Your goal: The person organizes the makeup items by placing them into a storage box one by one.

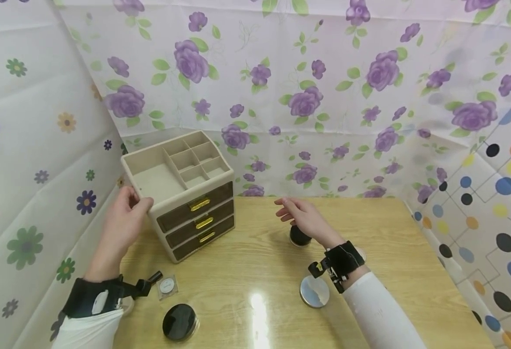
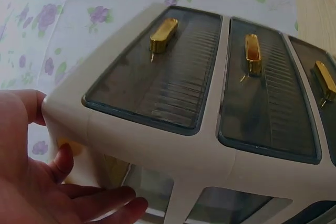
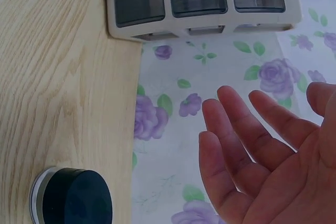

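Place: a makeshift recording corner, screened with cloth; whether in home or studio, I cannot tell from here. Back: one white rose-print cloth, creased. Left: one flower-print cloth. Right: one dot-print cloth, dots joined by lines. Surface: one wood-grain table. Gear: two strapped-on wrist cameras. Household item: one drawer box.
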